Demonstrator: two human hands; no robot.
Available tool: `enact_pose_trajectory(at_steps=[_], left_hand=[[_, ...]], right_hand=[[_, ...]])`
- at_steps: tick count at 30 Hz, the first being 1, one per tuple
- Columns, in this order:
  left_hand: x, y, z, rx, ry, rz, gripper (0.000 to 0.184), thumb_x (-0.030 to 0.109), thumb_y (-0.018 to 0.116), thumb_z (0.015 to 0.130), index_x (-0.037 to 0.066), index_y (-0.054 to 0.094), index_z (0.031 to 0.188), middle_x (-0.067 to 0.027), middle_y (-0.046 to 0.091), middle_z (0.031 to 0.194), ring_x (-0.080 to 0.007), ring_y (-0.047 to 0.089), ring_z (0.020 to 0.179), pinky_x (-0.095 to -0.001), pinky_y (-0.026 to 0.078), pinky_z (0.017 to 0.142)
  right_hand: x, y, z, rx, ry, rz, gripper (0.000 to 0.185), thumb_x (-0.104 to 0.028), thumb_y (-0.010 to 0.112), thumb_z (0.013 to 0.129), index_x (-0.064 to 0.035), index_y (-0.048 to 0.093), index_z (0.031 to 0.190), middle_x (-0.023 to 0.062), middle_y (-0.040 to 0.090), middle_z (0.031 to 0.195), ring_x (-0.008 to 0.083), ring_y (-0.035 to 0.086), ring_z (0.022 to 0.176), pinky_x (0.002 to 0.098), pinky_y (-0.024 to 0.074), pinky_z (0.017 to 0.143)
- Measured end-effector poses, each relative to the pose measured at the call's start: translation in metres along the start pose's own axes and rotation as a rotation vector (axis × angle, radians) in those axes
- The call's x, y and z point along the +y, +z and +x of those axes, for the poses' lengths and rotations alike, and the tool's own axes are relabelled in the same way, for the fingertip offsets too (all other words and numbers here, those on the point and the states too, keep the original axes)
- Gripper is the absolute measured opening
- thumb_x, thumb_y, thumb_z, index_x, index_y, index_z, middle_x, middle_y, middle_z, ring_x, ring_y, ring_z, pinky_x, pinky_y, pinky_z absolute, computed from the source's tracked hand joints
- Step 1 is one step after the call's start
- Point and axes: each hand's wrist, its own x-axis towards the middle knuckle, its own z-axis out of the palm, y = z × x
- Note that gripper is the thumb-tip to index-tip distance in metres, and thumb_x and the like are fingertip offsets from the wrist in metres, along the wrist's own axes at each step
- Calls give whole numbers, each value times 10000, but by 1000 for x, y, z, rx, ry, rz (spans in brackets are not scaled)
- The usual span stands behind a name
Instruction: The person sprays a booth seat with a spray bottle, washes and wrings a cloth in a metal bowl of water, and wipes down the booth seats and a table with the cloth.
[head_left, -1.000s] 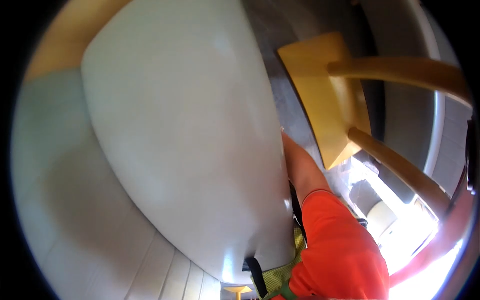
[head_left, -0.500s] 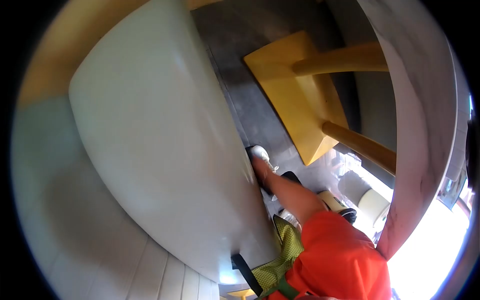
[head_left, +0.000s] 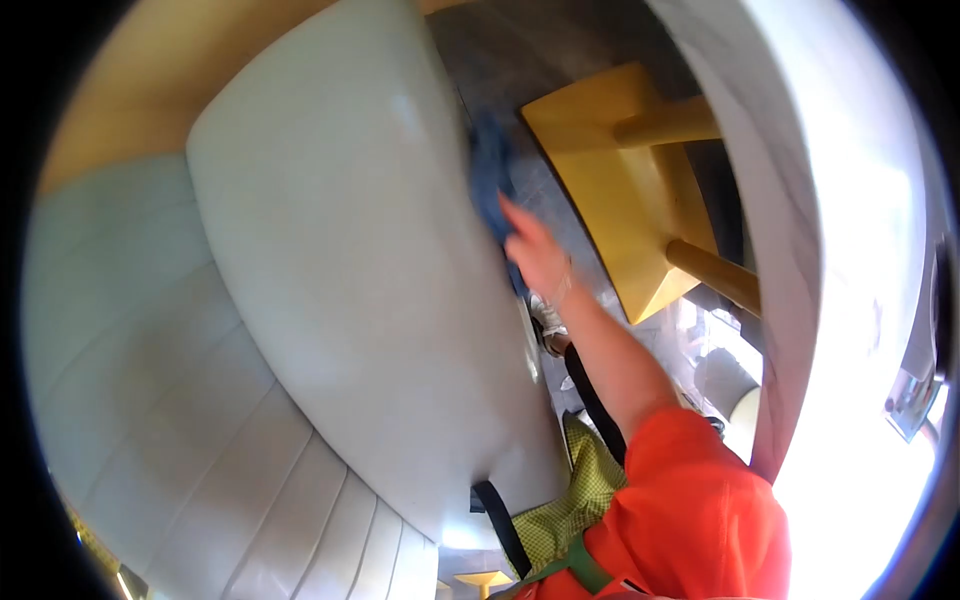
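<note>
My right hand (head_left: 535, 252) reaches up from the red sleeve (head_left: 700, 490) to the side edge of the pale grey seat (head_left: 340, 250). A blue cloth (head_left: 490, 175), blurred by motion, is gripped in its fingers and hangs along that edge. One finger lies stretched along the cloth, while the others are curled. My left hand is out of view. The yellow-green checked apron (head_left: 572, 495) lies beside the seat's lower end, with a black strap (head_left: 502, 525) resting on it.
A yellow table base (head_left: 610, 180) with two posts stands on the dark floor, right of the seat. A marbled tabletop edge (head_left: 790, 250) curves down the right side. The padded backrest (head_left: 190, 400) is at the left. A shoe (head_left: 548, 322) shows below my wrist.
My right hand has come into view from beyond the seat's edge, bringing the blue cloth up with it. The view has shifted, and the marbled tabletop now shows at the right.
</note>
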Motion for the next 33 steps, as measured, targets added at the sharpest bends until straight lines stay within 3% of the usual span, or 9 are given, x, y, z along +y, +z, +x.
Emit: enact_pose_trajectory(at_steps=[2, 8, 15, 19, 22, 28, 30, 32, 33], left_hand=[[-41, 7, 20, 34, 557, 381, 1066, 334, 829, 503, -105, 201, 1244, -282, 377, 1175, -347, 422, 1064, -424, 385, 891], [-11, 2, 3, -11, 349, 176, 1055, 207, 845, 492, -94, 177, 1252, -278, 372, 1181, -351, 401, 1093, -415, 339, 945], [-16, 3, 15, -112, 214, 280, 1109, 275, 815, 540, -125, 79, 1268, -293, 304, 1239, -372, 363, 1128, -444, 301, 970], [-23, 11, 8, -74, 124, 100, 1152, 257, 816, 540, -85, 26, 1305, -282, 250, 1286, -355, 330, 1168, -442, 280, 988], [-41, 20, 15, -23, 260, -154, 1089, 197, 791, 585, -34, 28, 1327, -266, 385, 1200, -343, 415, 1105, -432, 339, 950], [-64, 18, 0, 56, 158, -128, 1011, 58, 704, 528, -7, 106, 1341, -209, 297, 1311, -337, 306, 1198, -429, 237, 999], [-45, 11, -10, 84, 155, -38, 1007, 58, 708, 510, -12, 134, 1335, -202, 307, 1305, -333, 306, 1194, -427, 232, 1000], [-25, 13, -7, 105, 147, 63, 1004, 57, 712, 492, -17, 163, 1329, -196, 316, 1299, -328, 307, 1190, -424, 227, 1001], [-16, 14, -6, 116, 197, 61, 1002, 52, 713, 481, -15, 178, 1325, -193, 323, 1293, -332, 311, 1186, -418, 223, 1002]], right_hand=[[9, 13, -73, -51, 116, -120, 548, 35, 364, 730, 1, 344, 1276, 135, 302, 1363, 229, 267, 1271, 290, 212, 1036], [6, 59, -228, -703, 158, -916, 380, -179, 521, 741, -57, 527, 1102, 166, 460, 1180, 318, 397, 1146, 385, 276, 995], [-16, 68, 49, -81, -59, -854, 282, -128, 441, 761, 11, 550, 981, 238, 547, 1004, 369, 532, 915, 417, 423, 818], [-95, 54, 253, 72, -363, -836, 492, -450, 419, 831, -11, 543, 1016, 217, 570, 973, 397, 519, 915, 401, 426, 804], [-86, 57, 354, 229, -636, -1222, 318, -161, 436, 778, 51, 557, 981, 238, 560, 994, 356, 489, 1007, 378, 365, 915], [-86, 111, 160, -494, -887, -1179, 223, -73, 448, 751, -98, 550, 948, 85, 527, 830, 258, 496, 864, 381, 395, 771], [8, 146, 44, -735, -695, -394, 220, -187, 449, 782, -92, 531, 962, 83, 523, 943, 230, 476, 961, 396, 385, 828], [17, 153, -93, -934, -983, -1111, 301, -130, 487, 733, -67, 532, 1024, 140, 493, 1143, 250, 385, 1171, 421, 324, 960], [53, 158, -163, -1041, -544, -744, 381, -113, 479, 738, -44, 496, 1113, 155, 425, 1250, 267, 312, 1238, 430, 280, 1000]])
